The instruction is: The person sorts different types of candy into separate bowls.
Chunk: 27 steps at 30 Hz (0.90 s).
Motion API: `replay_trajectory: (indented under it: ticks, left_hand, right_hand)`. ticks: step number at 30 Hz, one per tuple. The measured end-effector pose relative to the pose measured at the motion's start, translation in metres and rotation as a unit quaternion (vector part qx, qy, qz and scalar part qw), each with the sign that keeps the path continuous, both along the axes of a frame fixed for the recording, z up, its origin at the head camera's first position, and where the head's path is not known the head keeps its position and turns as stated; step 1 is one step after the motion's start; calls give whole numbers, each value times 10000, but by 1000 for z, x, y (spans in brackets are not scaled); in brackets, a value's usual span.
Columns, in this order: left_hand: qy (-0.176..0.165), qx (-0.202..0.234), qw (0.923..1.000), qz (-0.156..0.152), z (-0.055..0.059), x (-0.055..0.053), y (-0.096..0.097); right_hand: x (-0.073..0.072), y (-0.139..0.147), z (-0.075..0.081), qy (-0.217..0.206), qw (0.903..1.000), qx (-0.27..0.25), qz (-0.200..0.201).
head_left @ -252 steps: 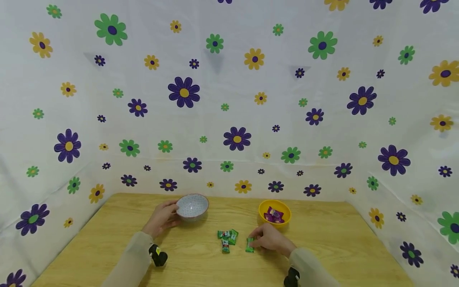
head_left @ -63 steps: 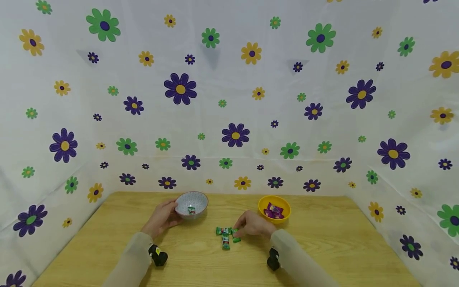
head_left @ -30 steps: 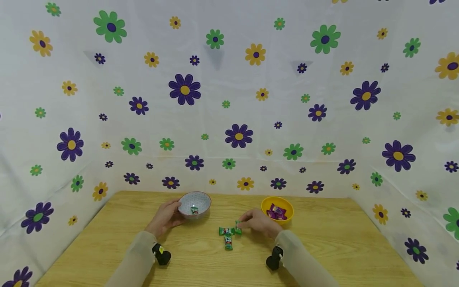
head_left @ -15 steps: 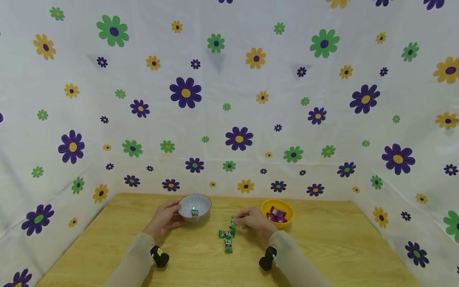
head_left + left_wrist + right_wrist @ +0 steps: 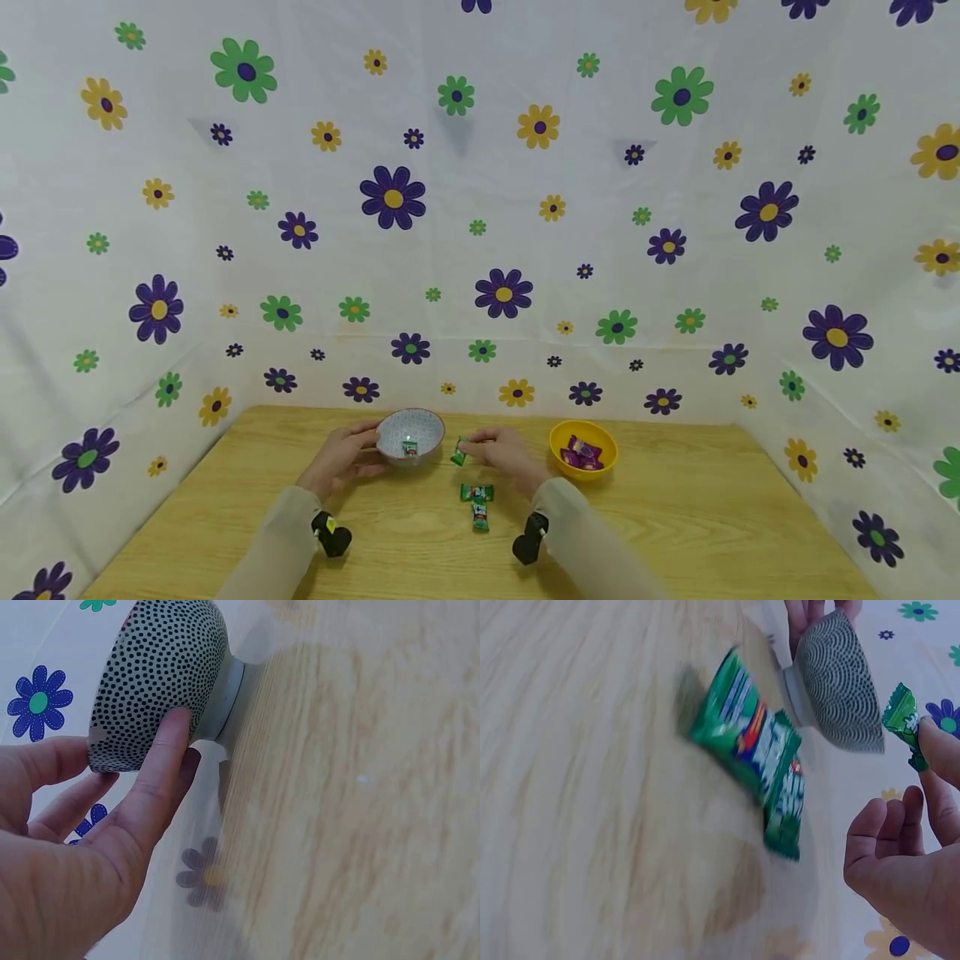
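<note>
My left hand grips the left side of a patterned bowl; the left wrist view shows the fingers against its dotted outer wall. One green-wrapped candy lies inside the bowl. Just right of the rim, my right hand pinches another green-wrapped candy between thumb and finger, held above the table in the right wrist view. Two more green-wrapped candies, one crosswise and one lengthwise, lie touching each other on the table in front of the hands.
A yellow bowl with several purple-wrapped candies stands on the wooden table, right of my right hand. A white flowered sheet hangs behind the table and along both sides.
My right hand has lifted a green-wrapped candy from beside the other two and carried it left toward the patterned bowl. The left hand keeps its grip; the first candy went into the bowl earlier.
</note>
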<state>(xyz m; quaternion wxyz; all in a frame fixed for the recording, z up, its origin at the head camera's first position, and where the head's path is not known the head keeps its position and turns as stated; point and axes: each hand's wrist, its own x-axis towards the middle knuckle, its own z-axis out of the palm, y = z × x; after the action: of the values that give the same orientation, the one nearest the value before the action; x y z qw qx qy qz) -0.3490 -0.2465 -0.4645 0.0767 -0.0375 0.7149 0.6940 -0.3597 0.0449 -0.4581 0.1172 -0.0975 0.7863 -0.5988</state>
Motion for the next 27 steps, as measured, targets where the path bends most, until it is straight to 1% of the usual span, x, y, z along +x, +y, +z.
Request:
replay_trajectory:
  ticks: [4,7,10,12,19,22,24,27]
  left_hand:
    - [24,-37,10000,-43,-1,0,-3]
    - [28,-51,10000,-41,-3,-1,-4]
    - [31,-35,10000,3,-4,0,-3]
    - [42,-38,10000,-27,-5,0,-2]
    - [66,-25,9999,-80,-4,0,0]
    - [73,11,9999,-77,-3,0,0]
    - [93,1,9999,-133,-3,0,-1]
    - [91,42,9999,-86,-2,1,-1]
  right_hand:
    - [0,-15,5,24,9985,-537,-47]
    - [1,-25,9,37,9973,-728,-46]
    - [-1,-33,10,79,9973,-729,-67]
    - [-3,-38,10,122,9973,-724,-54]
    - [-4,-54,11,19,9970,-755,-189]
    - [-3,-57,12,3,9969,-740,-263]
    - [-3,-58,12,-58,9965,-782,-298]
    - [-2,-58,13,-58,9965,-802,-221]
